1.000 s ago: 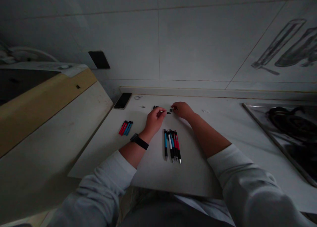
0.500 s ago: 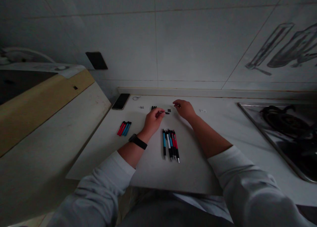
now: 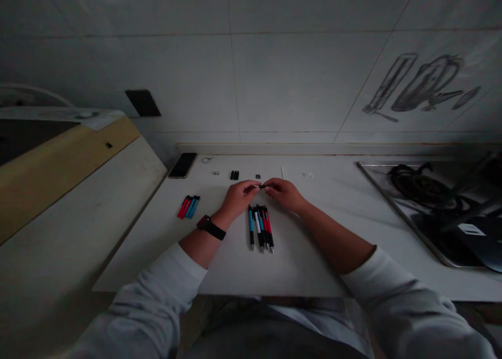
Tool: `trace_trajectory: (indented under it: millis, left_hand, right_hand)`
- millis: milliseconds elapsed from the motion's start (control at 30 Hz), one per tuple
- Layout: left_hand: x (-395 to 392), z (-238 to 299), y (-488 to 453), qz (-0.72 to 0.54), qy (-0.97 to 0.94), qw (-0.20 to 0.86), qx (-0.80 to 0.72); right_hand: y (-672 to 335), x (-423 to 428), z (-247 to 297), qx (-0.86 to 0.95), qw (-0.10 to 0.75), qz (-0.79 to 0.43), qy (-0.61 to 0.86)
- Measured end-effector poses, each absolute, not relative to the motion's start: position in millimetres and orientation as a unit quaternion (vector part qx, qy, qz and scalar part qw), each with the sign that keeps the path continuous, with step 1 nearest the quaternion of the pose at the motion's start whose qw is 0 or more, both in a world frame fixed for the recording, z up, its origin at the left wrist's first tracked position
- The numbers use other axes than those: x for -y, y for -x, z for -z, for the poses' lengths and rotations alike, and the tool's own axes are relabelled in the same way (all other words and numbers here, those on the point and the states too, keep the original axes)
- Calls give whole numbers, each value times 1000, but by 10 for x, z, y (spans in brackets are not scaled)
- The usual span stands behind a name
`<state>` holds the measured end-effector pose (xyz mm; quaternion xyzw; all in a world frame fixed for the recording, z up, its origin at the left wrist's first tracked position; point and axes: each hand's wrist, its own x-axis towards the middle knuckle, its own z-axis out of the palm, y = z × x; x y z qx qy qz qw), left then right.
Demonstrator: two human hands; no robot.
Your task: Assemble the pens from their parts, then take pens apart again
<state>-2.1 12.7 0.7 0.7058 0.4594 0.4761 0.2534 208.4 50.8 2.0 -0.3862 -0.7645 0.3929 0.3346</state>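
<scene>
My left hand (image 3: 240, 196) pinches a small slim dark pen part (image 3: 260, 186), held just above the counter. From the other side, my right hand (image 3: 285, 194) closes its fingertips at the part's right end. Whether the right fingers hold a second small piece is too small to tell. Directly below the hands lies a row of assembled pens (image 3: 251, 228) in blue, white and red with black grips. Behind the hands are short black pen grips (image 3: 234, 175), tiny dark pieces (image 3: 258, 176) and thin white sticks (image 3: 284, 173). Red and blue pen barrels (image 3: 189, 207) lie left.
On the white counter (image 3: 157, 259), a phone (image 3: 183, 165), a thin ring (image 3: 206, 160) and tiny metallic pieces (image 3: 216, 173) lie at the back left. Small whitish pieces (image 3: 308, 175) lie back right. A gas stove (image 3: 415, 186) borders the right side; a slanted panel (image 3: 98, 202) borders the left.
My right hand has come down and left from the back to meet my left hand at the pen part. The thin white sticks now show. The view has turned slightly right.
</scene>
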Motion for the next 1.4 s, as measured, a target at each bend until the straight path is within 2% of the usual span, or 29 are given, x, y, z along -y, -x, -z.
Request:
trace_trajectory:
  millis: [267,400,533,867,1000,1300,1400]
  left_hand:
    - [-108,-46,43,-361,-783,182,-473]
    - [-115,-31,11,-371,-757,220,-490]
    - [-127,-28,8,-380,-718,261,-521]
    - [-111,-59,32,-379,-709,260,-535]
    - [-113,-61,28,-376,-709,268,-533]
    - [-145,-31,23,-408,-646,322,-560]
    - [-156,-141,138,-397,-659,253,-587]
  right_hand:
    - [-2059,-407,-25,760,312,-357,445]
    - [-2025,-377,-59,770,308,-324,455]
    - [-1985,-341,-73,778,345,-293,436]
    - [-1976,-388,24,744,338,-390,424]
    - [-1973,-411,61,757,320,-388,417]
    - [-1971,-409,84,730,435,-329,411]
    - [-1997,-432,94,723,438,-324,426]
